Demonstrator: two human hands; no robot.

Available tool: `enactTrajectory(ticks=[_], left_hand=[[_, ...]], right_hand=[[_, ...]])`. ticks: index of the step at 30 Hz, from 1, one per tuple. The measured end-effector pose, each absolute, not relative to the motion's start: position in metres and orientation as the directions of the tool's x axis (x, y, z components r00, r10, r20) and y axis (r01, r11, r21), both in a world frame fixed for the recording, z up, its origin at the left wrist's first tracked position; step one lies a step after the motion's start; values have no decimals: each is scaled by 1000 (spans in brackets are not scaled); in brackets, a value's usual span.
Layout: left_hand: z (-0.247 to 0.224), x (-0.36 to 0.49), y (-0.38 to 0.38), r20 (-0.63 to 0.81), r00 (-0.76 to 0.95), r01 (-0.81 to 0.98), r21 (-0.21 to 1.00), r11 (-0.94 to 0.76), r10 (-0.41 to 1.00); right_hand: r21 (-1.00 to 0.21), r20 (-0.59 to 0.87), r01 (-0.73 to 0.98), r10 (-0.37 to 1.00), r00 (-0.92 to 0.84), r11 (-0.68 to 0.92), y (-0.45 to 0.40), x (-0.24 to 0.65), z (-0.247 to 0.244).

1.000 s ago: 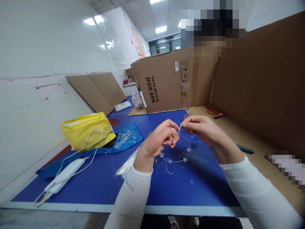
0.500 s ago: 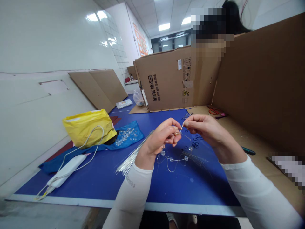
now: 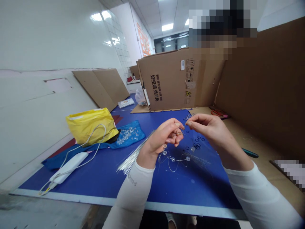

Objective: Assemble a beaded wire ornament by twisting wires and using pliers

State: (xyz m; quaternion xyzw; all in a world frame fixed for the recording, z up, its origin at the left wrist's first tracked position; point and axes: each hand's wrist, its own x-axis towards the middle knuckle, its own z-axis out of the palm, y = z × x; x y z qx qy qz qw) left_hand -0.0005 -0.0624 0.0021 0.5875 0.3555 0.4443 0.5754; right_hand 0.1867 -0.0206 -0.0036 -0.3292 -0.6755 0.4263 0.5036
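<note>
Above the blue table [image 3: 114, 178], my left hand [image 3: 168, 135] has its fingers curled in a pinch on a thin wire. My right hand [image 3: 209, 128] pinches the wire between thumb and forefinger, its fingertips close to those of the left. Below the hands, a thin strand with several clear round beads [image 3: 173, 159] curves over the table. Part of the strand is hidden behind my left hand. A bundle of straight, silvery wires [image 3: 133, 157] lies beside my left wrist. Small dark rings [image 3: 196, 146] are scattered beneath my right hand.
Loose clear beads [image 3: 128, 134] lie on a blue cloth bag [image 3: 140, 127] by a yellow bag [image 3: 91, 125]. A white power strip [image 3: 69, 167] is at left. Cardboard [image 3: 171, 82] walls the back and right. Red-handled scissors [image 3: 218, 113] and a green tool [image 3: 250, 153] lie right. A person is behind.
The view has shifted slightly, moving the scene a little to the right. My fingertips have changed position around the wire, and the white length between them now looks thinner.
</note>
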Motion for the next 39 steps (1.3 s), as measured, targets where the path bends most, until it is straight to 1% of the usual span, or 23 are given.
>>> enactTrajectory(ticks=[6,10,21,27,32,39], left_hand=[[1,-1,-62,113,347,-122,990,-75,931],[0,-1,-60,101,349,-126,990,-60,932],[4,-2,-61,103,363,-141,989,-54,926],[3,-2,-61,101,344,-128,990,-60,933],[5,-2,-61,95,341,-127,990,-54,935],[6,-2,-59,88,316,-145,988,-44,945]], right_hand=[[-830,482,203,852,-207,519,-25,184,-7],[-792,526,256,833,-174,554,-27,182,-8],[-817,451,331,881,-145,473,-26,181,-7],[-801,482,338,867,-125,494,-21,182,-9],[-811,472,343,877,-96,474,-21,185,-7],[-808,493,321,865,-89,493,-22,187,-6]])
